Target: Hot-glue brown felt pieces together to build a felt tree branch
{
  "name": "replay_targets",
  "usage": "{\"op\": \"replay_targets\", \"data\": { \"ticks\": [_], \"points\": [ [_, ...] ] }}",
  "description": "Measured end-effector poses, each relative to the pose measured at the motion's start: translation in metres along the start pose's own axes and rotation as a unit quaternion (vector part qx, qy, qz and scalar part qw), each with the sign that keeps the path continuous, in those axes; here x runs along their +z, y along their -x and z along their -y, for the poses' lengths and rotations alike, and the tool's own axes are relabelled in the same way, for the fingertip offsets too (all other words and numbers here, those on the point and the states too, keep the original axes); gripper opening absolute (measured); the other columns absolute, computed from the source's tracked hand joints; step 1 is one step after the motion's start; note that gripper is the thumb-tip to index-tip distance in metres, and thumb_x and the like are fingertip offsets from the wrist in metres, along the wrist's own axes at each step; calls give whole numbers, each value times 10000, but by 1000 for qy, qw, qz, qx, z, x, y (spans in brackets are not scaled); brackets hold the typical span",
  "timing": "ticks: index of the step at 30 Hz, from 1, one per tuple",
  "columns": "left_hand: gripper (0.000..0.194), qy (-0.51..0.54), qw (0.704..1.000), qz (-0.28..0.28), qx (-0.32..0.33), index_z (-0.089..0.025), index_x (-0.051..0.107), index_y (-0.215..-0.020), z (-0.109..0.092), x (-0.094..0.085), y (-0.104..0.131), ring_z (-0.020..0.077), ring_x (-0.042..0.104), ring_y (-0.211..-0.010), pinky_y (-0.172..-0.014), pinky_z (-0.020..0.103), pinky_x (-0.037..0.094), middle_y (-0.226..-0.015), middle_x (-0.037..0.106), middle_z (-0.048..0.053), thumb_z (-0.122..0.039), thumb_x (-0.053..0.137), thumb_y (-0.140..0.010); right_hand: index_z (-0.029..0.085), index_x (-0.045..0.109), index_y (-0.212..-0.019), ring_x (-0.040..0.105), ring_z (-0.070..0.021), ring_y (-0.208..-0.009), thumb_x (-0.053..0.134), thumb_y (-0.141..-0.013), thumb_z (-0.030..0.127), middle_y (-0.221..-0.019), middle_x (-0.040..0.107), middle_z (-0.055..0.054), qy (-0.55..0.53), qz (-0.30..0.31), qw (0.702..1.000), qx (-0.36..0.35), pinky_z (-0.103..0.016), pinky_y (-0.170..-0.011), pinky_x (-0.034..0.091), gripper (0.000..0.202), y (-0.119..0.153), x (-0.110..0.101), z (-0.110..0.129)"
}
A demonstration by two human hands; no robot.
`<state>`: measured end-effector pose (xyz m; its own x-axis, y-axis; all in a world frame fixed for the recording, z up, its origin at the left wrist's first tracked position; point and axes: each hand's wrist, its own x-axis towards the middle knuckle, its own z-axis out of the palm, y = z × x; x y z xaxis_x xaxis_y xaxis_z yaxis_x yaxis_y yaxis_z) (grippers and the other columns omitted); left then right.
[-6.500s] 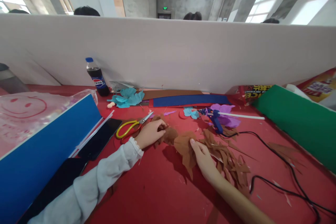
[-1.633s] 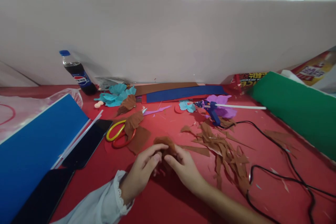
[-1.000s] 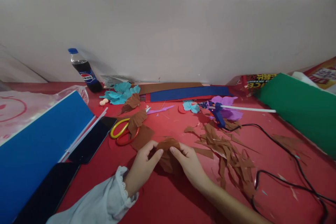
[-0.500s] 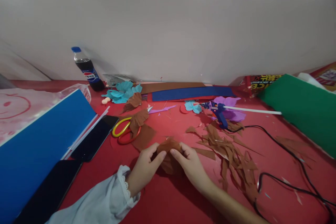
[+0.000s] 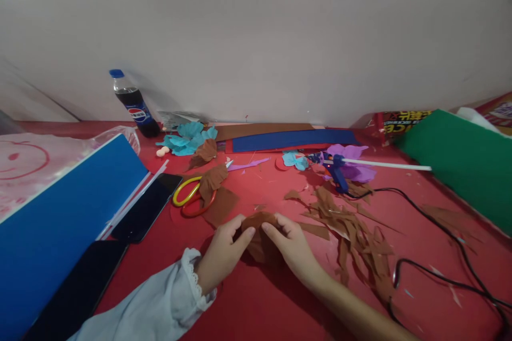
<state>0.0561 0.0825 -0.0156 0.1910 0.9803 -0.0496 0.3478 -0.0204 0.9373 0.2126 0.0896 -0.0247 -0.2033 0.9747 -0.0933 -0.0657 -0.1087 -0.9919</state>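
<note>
Between both hands is a piece of brown crepe paper, its upper edge pinched and its lower part hanging toward the red tabletop. My left hand grips the paper's left side between thumb and fingers. On the other side, my right hand pinches it the same way, the two thumbs close together. Scissors with yellow and red handles lie left of the hands, partly covered by a brown paper petal. Cut brown paper scraps are heaped to the right.
A blue glue gun with a white stick rests at right, its black cord running to the front right. A cola bottle, turquoise paper petals and blue paper sit along the white partition. Phones lie left.
Both hands keep their pinch on the brown crepe paper, with only a slight shift of the thumbs. The whole view has moved very slightly.
</note>
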Motion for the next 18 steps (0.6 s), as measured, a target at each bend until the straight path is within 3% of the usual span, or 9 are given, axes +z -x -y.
{"op": "replay_targets", "data": {
  "ticks": [18],
  "points": [
    [276, 29, 999, 27, -24, -146, 532, -785, 0, 1, 0, 137, 517, -677, -607, 225, 418, -723, 568, 14, -395, 430, -845, 187, 427, -637, 411, -104, -583, 570, -735, 471, -617, 436, 33, 3, -13, 1000, 13, -219, -563, 369, 332, -1, 0, 2]
  ]
}}
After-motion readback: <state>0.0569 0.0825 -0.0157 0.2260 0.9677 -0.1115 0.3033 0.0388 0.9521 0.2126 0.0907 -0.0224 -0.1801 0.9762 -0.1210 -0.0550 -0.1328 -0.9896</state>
